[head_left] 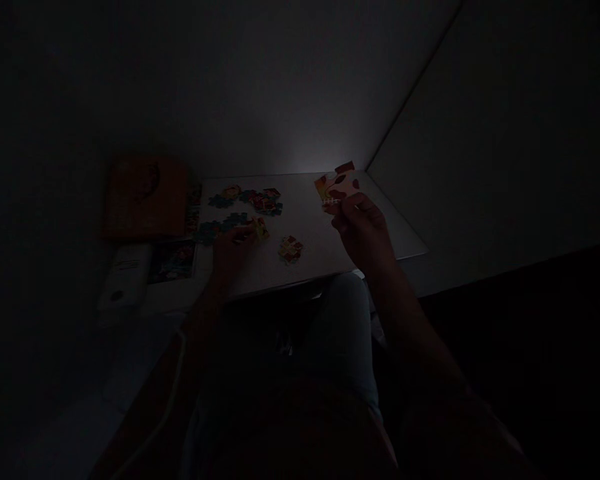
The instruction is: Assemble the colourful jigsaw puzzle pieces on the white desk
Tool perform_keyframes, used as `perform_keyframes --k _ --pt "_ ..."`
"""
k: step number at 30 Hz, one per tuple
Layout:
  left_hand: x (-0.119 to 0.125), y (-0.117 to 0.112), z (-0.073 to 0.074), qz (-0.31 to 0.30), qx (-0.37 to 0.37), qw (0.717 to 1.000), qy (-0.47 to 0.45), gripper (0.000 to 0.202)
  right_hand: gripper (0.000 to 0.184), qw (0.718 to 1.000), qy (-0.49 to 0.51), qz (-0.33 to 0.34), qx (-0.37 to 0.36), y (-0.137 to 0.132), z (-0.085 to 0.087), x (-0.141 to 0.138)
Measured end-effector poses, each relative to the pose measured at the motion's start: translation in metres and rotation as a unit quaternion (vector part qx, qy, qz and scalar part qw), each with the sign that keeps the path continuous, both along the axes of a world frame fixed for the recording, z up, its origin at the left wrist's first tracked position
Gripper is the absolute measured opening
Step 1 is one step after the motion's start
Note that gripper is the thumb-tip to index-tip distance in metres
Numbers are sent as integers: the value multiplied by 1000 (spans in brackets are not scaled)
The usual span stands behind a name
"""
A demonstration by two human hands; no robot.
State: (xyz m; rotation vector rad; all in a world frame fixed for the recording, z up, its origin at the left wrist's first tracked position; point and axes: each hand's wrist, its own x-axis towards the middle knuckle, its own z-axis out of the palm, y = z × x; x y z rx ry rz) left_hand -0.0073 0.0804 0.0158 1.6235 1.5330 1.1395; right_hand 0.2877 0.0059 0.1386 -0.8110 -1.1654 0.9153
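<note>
You are pinching a pale puzzle piece, patterned dark red with a yellowish edge, between the fingers of your right hand, above the tabletop. Colourful piece clusters are lying to its left; an orange package is sitting farther left. Your left hand is partly covering teal pieces; darkness is obscuring whether its fingers are gripping, so you cannot tell.

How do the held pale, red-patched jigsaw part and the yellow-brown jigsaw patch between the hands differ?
The pale, red-patched jigsaw part is held up in the right hand; the yellow-brown jigsaw patch lies on the white table. The part looks larger than the patch. Both show reddish tones.
</note>
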Motion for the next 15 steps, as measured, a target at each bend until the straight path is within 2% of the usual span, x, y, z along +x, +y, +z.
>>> perform_keyframes --k 3,7,11,15 --pt "-2 2 -2 3 -2 1000 13 30 54 1000 28 -5 -4 -13 13 -6" --pt "-4 7 -5 18 12 1000 -1 28 53 998 -14 -50 -23 -27 21 -12" --pt "-6 11 -8 19 30 999 -17 43 58 992 -72 -93 -36 -34 22 -13" --pt "-6 10 -11 16 35 998 -40 39 60 988 -105 -115 -20 -29 11 -8"
